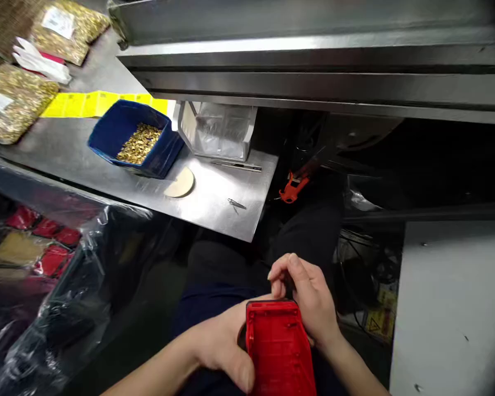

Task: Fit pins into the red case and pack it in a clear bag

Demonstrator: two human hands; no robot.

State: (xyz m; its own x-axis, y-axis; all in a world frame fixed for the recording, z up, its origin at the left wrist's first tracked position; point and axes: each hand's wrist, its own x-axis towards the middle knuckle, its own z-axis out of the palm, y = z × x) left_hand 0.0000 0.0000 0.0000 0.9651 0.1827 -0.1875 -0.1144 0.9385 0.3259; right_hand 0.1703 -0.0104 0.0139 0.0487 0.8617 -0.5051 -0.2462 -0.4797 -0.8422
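Over my lap, near the bottom of the head view, my left hand [226, 344] grips a red plastic housing [278, 346] by its left side, thumb at the near edge. The housing is hollow, its ribbed inside facing up, with a dark rim at the far end. My right hand [311, 300] is against the housing's right side at the far end. Its fingers are curled together just beyond that end; whatever may be in them is hidden.
A blue bin [165, 148] of small brass-coloured parts and a clear bin [223, 135] stand on the metal table [226, 223]. Nearby lie a pen-like tool [237, 165], small tweezers-like metal piece [236, 204] and round pale disc [181, 183]. A plastic-lined box [94, 264] holds red parts.
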